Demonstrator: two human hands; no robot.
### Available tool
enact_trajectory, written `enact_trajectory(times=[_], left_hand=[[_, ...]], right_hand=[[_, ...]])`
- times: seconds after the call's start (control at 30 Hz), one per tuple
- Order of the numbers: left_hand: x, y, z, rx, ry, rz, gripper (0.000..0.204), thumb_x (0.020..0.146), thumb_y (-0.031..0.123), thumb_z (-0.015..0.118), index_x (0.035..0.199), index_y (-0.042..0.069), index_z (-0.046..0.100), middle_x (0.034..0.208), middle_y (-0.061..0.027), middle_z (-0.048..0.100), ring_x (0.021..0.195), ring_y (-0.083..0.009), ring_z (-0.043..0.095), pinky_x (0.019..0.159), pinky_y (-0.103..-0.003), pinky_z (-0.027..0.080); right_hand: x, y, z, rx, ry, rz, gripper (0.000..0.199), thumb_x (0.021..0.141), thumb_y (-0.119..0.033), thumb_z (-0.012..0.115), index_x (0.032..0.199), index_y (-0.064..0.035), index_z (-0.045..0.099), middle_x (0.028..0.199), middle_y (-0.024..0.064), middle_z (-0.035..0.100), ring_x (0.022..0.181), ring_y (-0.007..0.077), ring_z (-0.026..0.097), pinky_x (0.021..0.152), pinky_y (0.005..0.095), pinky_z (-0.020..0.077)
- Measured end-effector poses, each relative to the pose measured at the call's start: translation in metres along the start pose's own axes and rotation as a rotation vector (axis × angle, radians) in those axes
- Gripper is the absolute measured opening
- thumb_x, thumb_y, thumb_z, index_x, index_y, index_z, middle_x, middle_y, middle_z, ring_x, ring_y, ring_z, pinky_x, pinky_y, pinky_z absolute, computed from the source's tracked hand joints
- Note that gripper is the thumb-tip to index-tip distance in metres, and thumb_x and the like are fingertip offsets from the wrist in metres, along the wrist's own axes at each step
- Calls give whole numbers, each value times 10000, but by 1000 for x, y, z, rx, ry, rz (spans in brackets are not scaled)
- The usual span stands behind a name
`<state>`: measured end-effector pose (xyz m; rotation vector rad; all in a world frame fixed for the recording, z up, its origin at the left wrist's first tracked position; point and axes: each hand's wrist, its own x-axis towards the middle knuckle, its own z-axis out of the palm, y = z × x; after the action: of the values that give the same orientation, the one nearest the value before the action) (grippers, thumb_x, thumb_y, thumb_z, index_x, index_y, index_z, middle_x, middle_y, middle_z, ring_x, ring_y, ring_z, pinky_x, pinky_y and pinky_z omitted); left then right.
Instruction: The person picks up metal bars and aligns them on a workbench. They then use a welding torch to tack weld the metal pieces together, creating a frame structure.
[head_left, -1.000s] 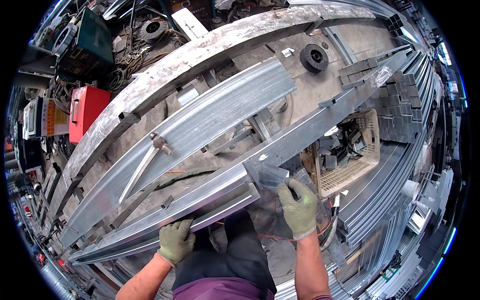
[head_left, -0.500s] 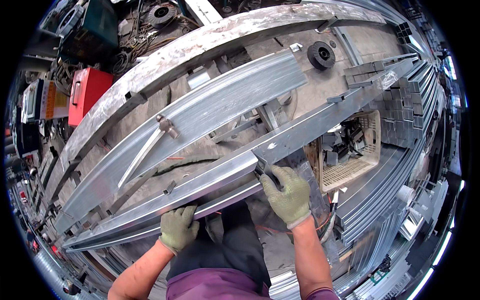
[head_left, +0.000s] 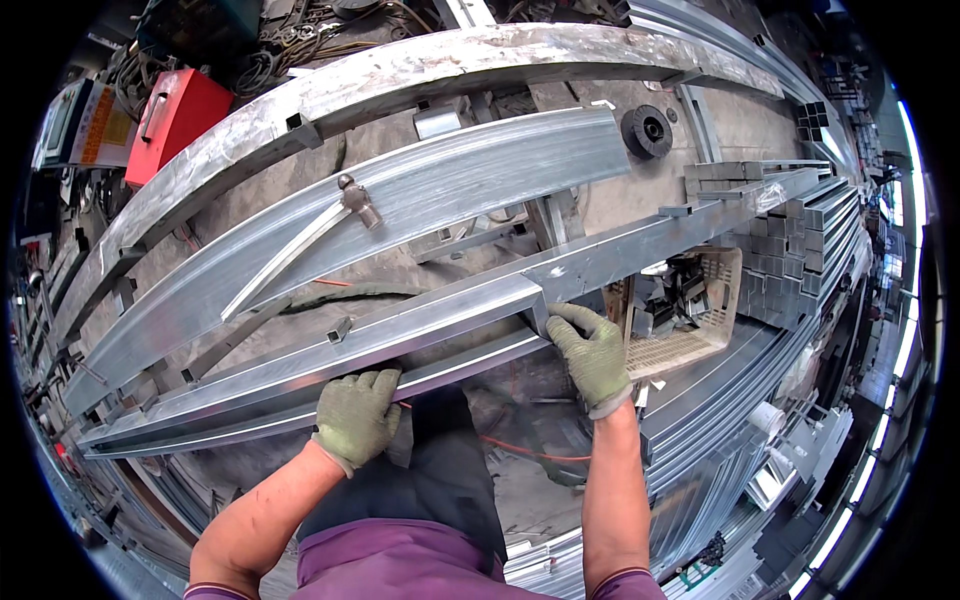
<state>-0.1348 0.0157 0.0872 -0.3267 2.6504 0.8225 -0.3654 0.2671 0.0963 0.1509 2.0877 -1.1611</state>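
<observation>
Two long silvery metal rails run side by side in front of me, the far rail and the near rail. At their right end a short metal crosspiece bridges them. My right hand, in a green work glove, has its fingers closed on this crosspiece. Also gloved, my left hand grips the near rail, with fingers curled over its top edge. Beyond the rails, a hammer with a pale handle rests on a wide metal channel.
A long support beam extends right from the rails. Near it stands a cream plastic crate of metal scraps, with stacked metal tubes behind. A black spool lies farther back. At the far left is a red box.
The crosspiece, tilted and apart before, now sits squared against the rail ends. My right hand has shifted to its outer side. My left hand keeps its hold on the near rail.
</observation>
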Motion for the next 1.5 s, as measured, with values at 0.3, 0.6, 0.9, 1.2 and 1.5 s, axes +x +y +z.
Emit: enact_trajectory(times=[0.3,0.6,0.9,1.2,1.5], left_hand=[[-2,2,-3,50,-14,16,453,824,233,771,1233,83,645,991,-147,741,857,-361,736,747,-493,573],[2,5,0,32,-42,-34,451,782,209,753,1197,51,678,973,-171,747,848,-380,730,762,-509,573],[1,6,4,81,-11,-34,454,787,245,774,1202,82,688,941,-146,745,799,-364,725,730,-505,562],[-1,6,9,144,-12,-5,491,839,358,787,1242,97,684,1011,-135,755,876,-327,746,762,-485,581],[3,2,4,-14,-40,-80,410,874,316,738,1194,63,690,1093,-172,759,1018,-383,749,861,-525,594]], right_hand=[[-5,4,5,17,48,-28,288,998,-147,769,1243,4,784,1124,104,790,1020,150,703,916,298,553],[-9,11,14,19,112,-120,247,997,-83,753,1213,30,789,1061,65,765,975,137,680,890,292,536],[-7,18,11,24,90,-213,250,990,-67,753,1224,9,793,1029,57,722,929,141,667,819,299,541],[3,12,4,-221,73,-328,341,930,-195,767,1183,34,763,1095,192,762,1019,304,729,919,399,564],[23,-13,19,-945,118,-394,326,974,-320,636,1036,-15,733,1043,236,758,988,467,701,905,568,532]])
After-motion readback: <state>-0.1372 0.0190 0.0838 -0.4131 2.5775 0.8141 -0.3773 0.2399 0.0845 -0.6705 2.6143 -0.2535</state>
